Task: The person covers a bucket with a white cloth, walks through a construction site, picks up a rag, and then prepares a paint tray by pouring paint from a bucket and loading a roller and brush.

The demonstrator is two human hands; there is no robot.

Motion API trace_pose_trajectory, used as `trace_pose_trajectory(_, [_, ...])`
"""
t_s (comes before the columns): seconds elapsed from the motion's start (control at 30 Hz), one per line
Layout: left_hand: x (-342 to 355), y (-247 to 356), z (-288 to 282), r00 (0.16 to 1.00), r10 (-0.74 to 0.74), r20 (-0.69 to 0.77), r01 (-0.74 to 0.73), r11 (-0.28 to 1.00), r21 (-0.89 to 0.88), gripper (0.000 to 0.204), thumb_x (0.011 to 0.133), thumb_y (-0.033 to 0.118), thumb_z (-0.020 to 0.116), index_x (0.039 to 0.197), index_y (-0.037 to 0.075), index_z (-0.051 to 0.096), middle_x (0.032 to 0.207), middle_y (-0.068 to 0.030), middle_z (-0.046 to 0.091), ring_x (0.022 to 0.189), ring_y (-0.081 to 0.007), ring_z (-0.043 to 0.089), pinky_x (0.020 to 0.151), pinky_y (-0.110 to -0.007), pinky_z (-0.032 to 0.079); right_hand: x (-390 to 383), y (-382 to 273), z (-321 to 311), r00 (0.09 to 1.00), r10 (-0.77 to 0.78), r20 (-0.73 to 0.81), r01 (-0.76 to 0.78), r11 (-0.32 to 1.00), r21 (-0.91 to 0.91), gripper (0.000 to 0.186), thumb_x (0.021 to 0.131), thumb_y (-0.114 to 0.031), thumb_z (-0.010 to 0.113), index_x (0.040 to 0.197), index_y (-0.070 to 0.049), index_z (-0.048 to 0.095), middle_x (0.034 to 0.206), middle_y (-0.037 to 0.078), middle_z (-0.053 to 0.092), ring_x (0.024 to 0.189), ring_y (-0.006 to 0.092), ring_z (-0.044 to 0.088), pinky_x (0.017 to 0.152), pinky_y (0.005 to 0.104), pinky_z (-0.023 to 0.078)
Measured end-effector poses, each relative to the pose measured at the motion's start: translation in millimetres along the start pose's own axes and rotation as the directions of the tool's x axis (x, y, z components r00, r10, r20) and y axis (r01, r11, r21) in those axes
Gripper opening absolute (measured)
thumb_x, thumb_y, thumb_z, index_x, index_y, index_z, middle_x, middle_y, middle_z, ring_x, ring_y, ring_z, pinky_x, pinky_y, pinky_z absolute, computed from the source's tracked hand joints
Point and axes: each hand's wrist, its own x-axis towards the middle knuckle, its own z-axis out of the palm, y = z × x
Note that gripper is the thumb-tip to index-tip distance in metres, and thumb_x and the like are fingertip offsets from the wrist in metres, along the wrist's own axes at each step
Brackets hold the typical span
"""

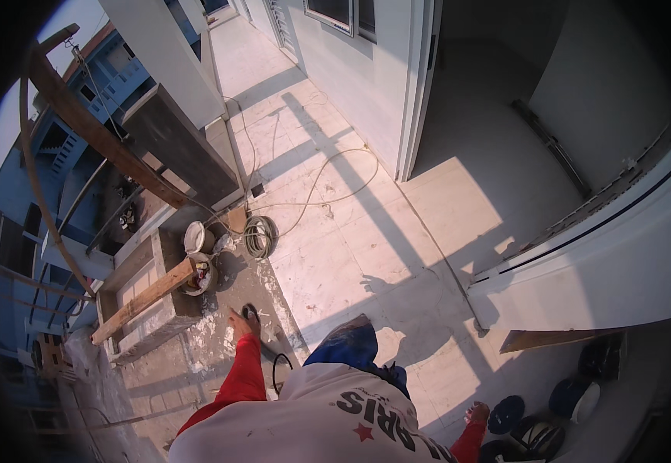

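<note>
My left hand (240,325), in a red sleeve, hangs out in front of my body with its fingers apart and nothing in it. Just beyond it a dark sandal (251,312) shows on the rough concrete strip. A bucket (199,276) with mixed items inside stands farther ahead, apart from the hand. On the other side my right hand (477,413) is low by my hip, its fingers loosely bent and seemingly holding nothing. Closest to it is a dark blue round container (506,415), with no contact that I can make out.
A wooden plank (146,299) lies across a concrete trough (173,309) at left. Behind the bucket are a whitish pail (196,237) and a coiled hose (260,236), whose line loops over the tiles. A doorway (420,100) opens at right. Several buckets (575,399) stand at lower right.
</note>
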Motion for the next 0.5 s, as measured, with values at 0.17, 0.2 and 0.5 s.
trace_pose_trajectory(0.17, [-3, -40, 18, 0.986, -0.166, 0.024, 0.16, 0.972, 0.173, 0.075, 0.085, 0.021, 0.061, 0.144, 0.004, 0.017, 0.136, -0.0359, 0.031, 0.117, -0.0501, 0.047, 0.097, -0.049, 0.043, 24, -185, 116, 0.931, -0.321, 0.174, 0.343, 0.932, -0.114, 0.013, 0.095, -0.016, 0.047, 0.09, -0.007, 0.054, 0.067, 0.001, 0.049, 0.047, 0.0114, 0.047, 0.035, 0.0271, 0.033])
trace_pose_trajectory(0.2, [2, -21, 27, 0.981, -0.17, 0.091, 0.154, 0.974, 0.164, 0.075, 0.084, 0.02, 0.06, 0.144, 0.004, 0.018, 0.135, -0.0369, 0.032, 0.117, -0.0505, 0.047, 0.097, -0.049, 0.043, 18, -211, 131, 0.908, -0.378, 0.182, 0.399, 0.912, -0.095, 0.017, 0.096, -0.017, 0.046, 0.087, -0.006, 0.054, 0.07, 0.001, 0.051, 0.052, 0.0104, 0.05, 0.04, 0.0264, 0.037])
trace_pose_trajectory(0.5, [36, 182, 134, 0.852, 0.267, 0.451, -0.399, 0.889, 0.226, 0.08, 0.088, 0.029, 0.056, 0.148, 0.006, 0.009, 0.137, -0.0384, 0.03, 0.119, -0.0511, 0.044, 0.097, -0.054, 0.041, -91, -299, 167, 0.746, -0.622, 0.239, 0.665, 0.68, -0.307, 0.033, 0.083, -0.029, 0.064, 0.104, -0.004, 0.065, 0.104, 0.017, 0.066, 0.104, 0.033, 0.061, 0.091, 0.04, 0.047])
